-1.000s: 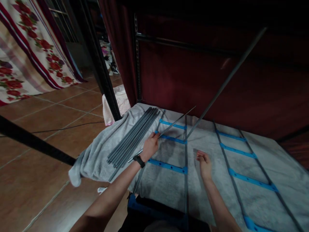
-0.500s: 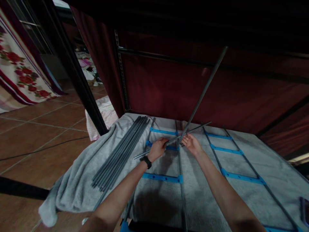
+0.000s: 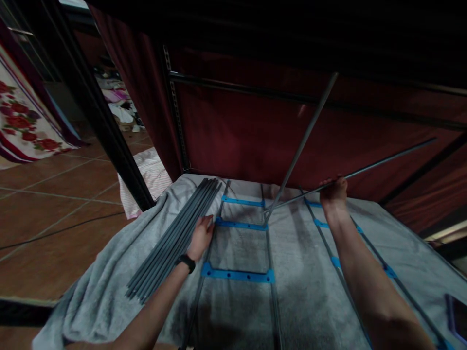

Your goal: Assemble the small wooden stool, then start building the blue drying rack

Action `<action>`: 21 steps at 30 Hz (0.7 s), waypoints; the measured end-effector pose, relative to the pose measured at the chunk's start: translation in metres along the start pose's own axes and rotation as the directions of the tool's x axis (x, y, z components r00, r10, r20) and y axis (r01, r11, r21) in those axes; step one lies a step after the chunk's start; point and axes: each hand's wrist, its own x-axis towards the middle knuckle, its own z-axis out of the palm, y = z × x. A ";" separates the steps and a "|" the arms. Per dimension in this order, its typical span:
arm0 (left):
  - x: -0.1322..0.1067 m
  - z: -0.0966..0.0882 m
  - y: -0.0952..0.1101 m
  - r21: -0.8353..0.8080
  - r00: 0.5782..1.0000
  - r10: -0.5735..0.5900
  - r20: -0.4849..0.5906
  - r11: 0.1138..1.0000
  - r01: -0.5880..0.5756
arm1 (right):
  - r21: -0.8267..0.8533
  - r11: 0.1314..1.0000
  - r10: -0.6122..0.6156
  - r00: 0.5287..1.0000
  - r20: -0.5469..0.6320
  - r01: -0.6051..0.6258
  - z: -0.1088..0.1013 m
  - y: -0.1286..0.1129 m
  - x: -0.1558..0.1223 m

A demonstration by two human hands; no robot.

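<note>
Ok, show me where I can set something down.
Bare grey blanket lies between the left ladder frame and the right ladder frame. Crowded: the left, where the rod bundle lies beside the left hand, and the right frame, beneath the right forearm.

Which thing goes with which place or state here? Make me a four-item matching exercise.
Things
1. Right hand
2. Bundle of grey rods
3. Wristband
4. Striped cloth

Places or states
A. Worn on the left arm
B. Partly hidden by a slanting black post
C. Holding a raised rod
D. Lying on the grey blanket

Pairs: 1-C, 2-D, 3-A, 4-B
</note>
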 end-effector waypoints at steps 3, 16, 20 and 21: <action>-0.014 -0.002 -0.033 -0.007 0.998 -0.057 0.031 0.998 0.057 | -0.089 0.981 -0.173 0.985 0.000 0.172 -0.005 -0.006 -0.001; -0.031 0.009 -0.035 0.131 0.993 0.060 0.099 0.989 -0.072 | -0.433 0.897 0.105 0.994 0.007 -0.091 -0.009 0.081 -0.080; -0.032 0.008 -0.033 0.155 0.994 0.052 0.099 0.986 -0.067 | -0.379 0.922 0.081 0.996 -0.022 -0.083 0.007 0.097 -0.075; -0.033 0.008 -0.033 0.159 0.994 0.050 0.098 0.985 -0.066 | -0.367 0.927 0.077 0.997 0.001 -0.071 0.014 0.099 -0.070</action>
